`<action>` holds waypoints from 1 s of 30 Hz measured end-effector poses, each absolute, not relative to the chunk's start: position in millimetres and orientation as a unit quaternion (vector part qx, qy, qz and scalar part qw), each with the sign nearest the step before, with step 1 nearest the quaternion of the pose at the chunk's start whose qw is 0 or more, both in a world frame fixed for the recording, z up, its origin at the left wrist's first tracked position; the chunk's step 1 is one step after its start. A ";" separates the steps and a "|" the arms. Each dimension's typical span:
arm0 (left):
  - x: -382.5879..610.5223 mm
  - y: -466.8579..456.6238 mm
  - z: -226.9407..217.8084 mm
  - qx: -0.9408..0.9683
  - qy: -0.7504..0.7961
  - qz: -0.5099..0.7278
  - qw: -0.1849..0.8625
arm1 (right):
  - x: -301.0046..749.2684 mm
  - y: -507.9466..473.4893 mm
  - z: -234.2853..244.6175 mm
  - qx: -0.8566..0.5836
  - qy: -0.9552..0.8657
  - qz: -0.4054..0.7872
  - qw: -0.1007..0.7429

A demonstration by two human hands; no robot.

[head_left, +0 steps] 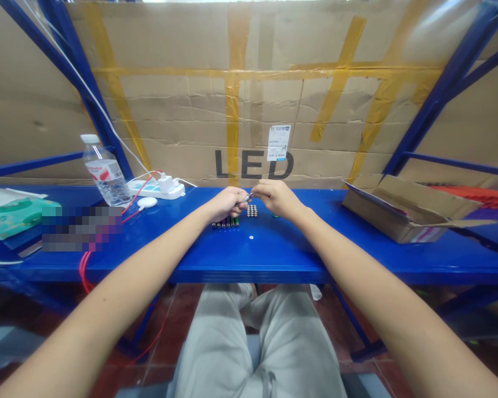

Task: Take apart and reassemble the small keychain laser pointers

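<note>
Stretching bare forearms (124, 282) over a flat blue table (269, 249). Gripping a small silvery piece (247, 197) between curled left hand (228, 203) and pinching right hand (277, 194), near tight rows of shiny round pieces (252, 210)

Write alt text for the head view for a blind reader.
A person's left hand and right hand meet at a small, unclear object above a blue table. Small metallic pieces sit nearby in a block; a clear bottle is at the left, an open cardboard box at the right.
</note>
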State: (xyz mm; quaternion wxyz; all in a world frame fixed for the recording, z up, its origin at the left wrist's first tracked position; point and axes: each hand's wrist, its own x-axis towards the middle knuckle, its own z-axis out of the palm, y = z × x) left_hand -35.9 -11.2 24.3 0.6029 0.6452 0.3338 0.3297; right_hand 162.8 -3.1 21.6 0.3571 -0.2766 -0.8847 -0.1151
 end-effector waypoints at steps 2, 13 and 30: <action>-37.6 -11.6 26.0 0.624 0.328 0.321 0.633 | 162.4 -2.4 21.0 -0.271 -0.886 -0.138 0.351; -56.0 0.1 32.8 0.498 0.269 0.185 0.803 | 160.7 -3.3 21.6 -0.237 -0.881 -0.162 0.375; -52.3 24.9 18.0 0.742 0.458 0.393 0.293 | 182.4 11.2 18.8 -0.439 -0.805 0.058 0.395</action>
